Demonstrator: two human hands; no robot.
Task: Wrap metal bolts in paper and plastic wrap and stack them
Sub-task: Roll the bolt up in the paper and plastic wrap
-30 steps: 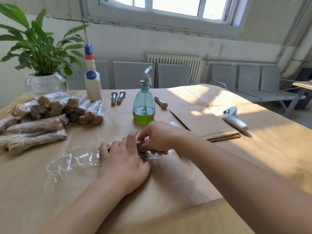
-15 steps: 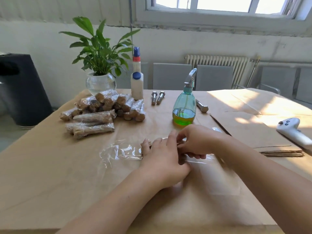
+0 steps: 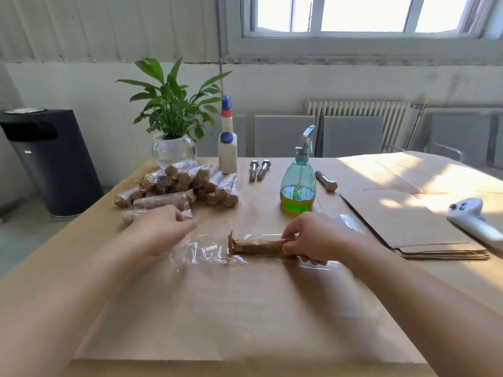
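Paper-wrapped bolt [image 3: 258,246] on plastic wrap [image 3: 206,253]

Right hand [image 3: 310,240] grips the bolt's end; left hand [image 3: 163,229] hovers loosely curled, holding nothing. No readable writing on the bottles.

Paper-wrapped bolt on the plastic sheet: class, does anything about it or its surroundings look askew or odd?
The plastic wrap under the paper-wrapped bolt lies crumpled and wrinkled at its left end, not flat. The right hand pinches the bolt's right end; the paper at its left end sticks up, untucked. Nothing is spilled.
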